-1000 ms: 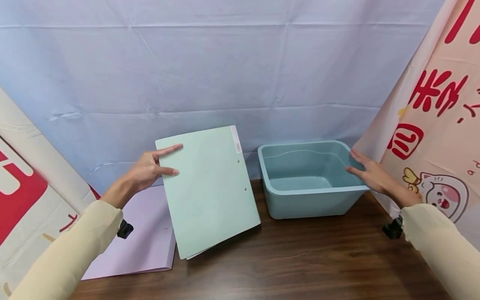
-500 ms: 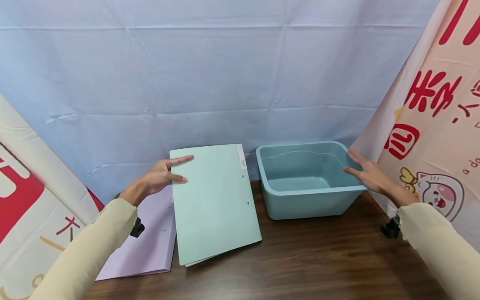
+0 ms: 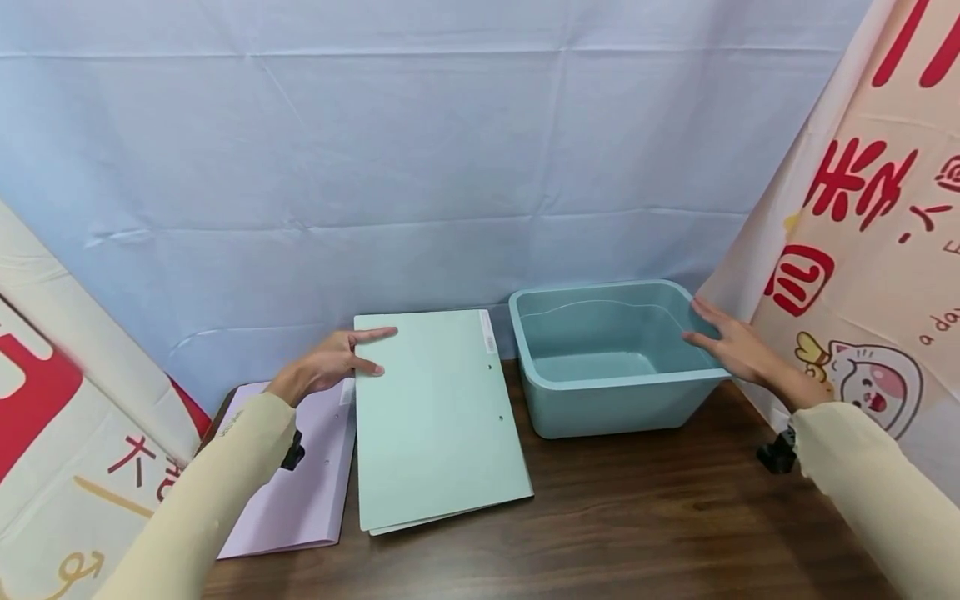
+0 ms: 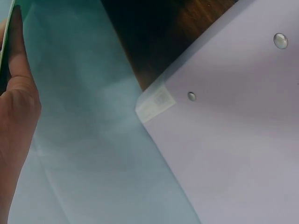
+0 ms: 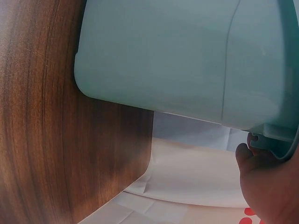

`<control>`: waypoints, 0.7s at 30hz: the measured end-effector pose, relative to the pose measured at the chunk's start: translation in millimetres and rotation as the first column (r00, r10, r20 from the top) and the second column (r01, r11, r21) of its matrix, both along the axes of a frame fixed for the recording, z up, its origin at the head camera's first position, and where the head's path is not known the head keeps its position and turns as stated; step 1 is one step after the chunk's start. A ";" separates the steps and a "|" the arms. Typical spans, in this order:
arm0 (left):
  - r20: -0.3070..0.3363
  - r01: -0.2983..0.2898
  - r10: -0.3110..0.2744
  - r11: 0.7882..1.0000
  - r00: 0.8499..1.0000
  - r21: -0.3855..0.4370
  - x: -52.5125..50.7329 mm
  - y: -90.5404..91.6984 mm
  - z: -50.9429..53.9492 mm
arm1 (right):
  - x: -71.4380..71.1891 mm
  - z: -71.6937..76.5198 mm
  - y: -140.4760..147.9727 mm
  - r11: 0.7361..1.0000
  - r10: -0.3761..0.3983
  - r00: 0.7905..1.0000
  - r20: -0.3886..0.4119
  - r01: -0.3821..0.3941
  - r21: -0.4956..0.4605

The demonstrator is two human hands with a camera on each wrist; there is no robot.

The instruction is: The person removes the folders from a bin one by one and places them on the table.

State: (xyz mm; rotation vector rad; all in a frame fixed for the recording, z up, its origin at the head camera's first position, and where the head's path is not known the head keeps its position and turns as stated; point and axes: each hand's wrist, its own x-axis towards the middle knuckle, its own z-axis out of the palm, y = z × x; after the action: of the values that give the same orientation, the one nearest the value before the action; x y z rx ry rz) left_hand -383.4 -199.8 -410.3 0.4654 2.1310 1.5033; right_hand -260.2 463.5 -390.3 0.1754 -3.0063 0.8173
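Note:
My left hand (image 3: pixel 327 363) holds a mint-green file folder (image 3: pixel 431 417) by its upper left edge. Thumb and index finger lie on the front cover; the other fingers are hidden behind it. The folder leans slightly and its lower edge gapes a little near the table. A lilac folder (image 3: pixel 306 492) lies left of it, partly under my forearm, its metal rivets showing in the left wrist view. My right hand (image 3: pixel 738 343) grips the right rim of a teal plastic bin (image 3: pixel 615 408). In the right wrist view, fingertips (image 5: pixel 243 156) curl under the rim of that bin.
The dark wooden table (image 3: pixel 637 517) carries the folders and the bin. A pale blue cloth (image 3: pixel 412 167) hangs close behind them. Printed cloths stand at the left and right (image 3: pixel 862 275) sides, the right one near the bin.
My left hand has lowered the mint-green folder and moved it slightly right, so it stands straighter and more of the lilac folder's top shows. The right hand has stayed on the bin rim.

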 end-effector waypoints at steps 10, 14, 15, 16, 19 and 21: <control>0.029 0.020 -0.019 0.998 0.999 -0.061 -8.5 4.2 -20.2 | -1.4 -0.6 -0.2 1.000 0.000 1.000 -0.008 0.000 0.018; 0.032 0.050 -0.047 0.994 0.998 -0.094 -10.2 6.5 -28.4 | -1.6 -1.1 -0.4 1.000 -0.002 1.000 -0.020 0.002 0.028; 0.029 0.049 -0.046 0.994 0.998 -0.100 -10.5 7.2 -30.6 | -1.6 -1.5 -0.1 1.000 -0.001 1.000 -0.022 0.002 0.029; 0.030 0.054 -0.051 0.993 0.998 -0.103 -10.6 7.6 -32.5 | -1.7 -1.7 0.1 1.000 -0.001 1.000 -0.024 0.002 0.028; 0.024 0.035 -0.032 0.992 0.999 -0.124 -10.8 10.3 -38.3 | -2.2 -2.5 0.8 1.000 0.000 1.000 -0.030 0.001 0.028; 0.019 0.016 -0.013 0.990 1.000 -0.140 -10.5 13.0 -41.6 | -2.2 -2.5 1.1 1.000 -0.001 0.999 -0.032 0.002 0.028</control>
State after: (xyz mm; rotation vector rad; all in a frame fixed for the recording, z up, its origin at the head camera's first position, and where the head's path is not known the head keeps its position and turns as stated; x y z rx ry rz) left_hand -393.9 -186.7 -451.8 0.4143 2.1958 1.3342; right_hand -262.4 464.7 -392.9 0.1843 -2.9889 0.7653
